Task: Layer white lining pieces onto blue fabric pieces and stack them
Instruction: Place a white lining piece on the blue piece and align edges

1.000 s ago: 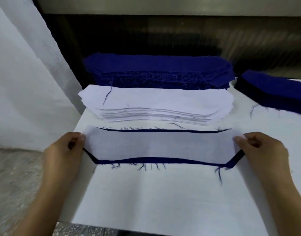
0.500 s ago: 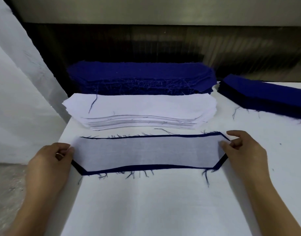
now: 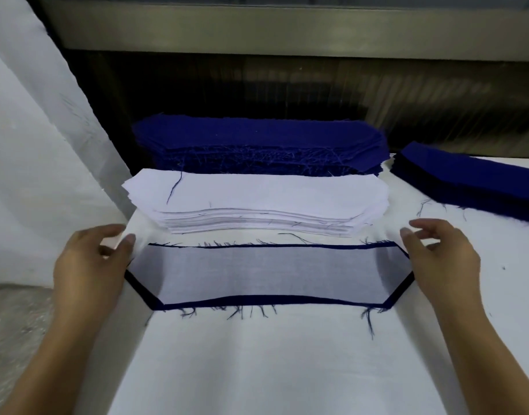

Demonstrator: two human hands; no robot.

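One sheer white lining piece (image 3: 266,272), elongated hexagon, overlaid on my frayed dark-blue fabric piece (image 3: 275,301), flat between my left hand (image 3: 91,266) and right hand (image 3: 440,262); both released, fingers spread.

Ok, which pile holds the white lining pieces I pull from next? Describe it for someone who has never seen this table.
Start at the white table and look toward its far edge, just beyond the layered piece lying between the two hands. The lining pile sits there, in front of the tall blue pile. It is the only all-white pile; both other piles are blue.
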